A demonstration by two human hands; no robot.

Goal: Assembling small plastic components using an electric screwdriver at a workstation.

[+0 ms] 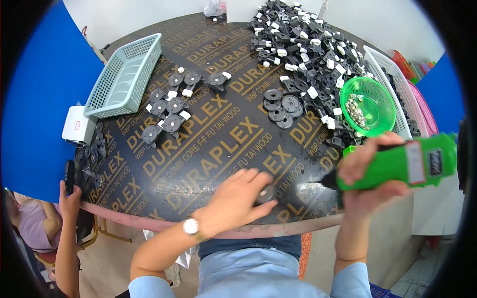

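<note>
My left hand (239, 198), with a watch at the wrist, rests near the table's front edge. Its fingers curl over a small round black plastic part (267, 194), mostly hidden beneath them. To the right, my right hand (365, 169) is wrapped round a green electric screwdriver (422, 163), slightly blurred. The tool's dark tip points left, toward the left hand, and stays apart from the part. Beyond the hands lie several loose black discs (292, 104). Farther left sits a group of round black parts with white ends (174, 105).
A large heap of black-and-white parts (303, 44) covers the back right. Beside it stand a green basket (382, 102) holding small metal screws (355, 111) and a white tray (402, 116). At left are a pale basket (119, 108), a white box (78, 125) and another person's hand (69, 198) with a dark object.
</note>
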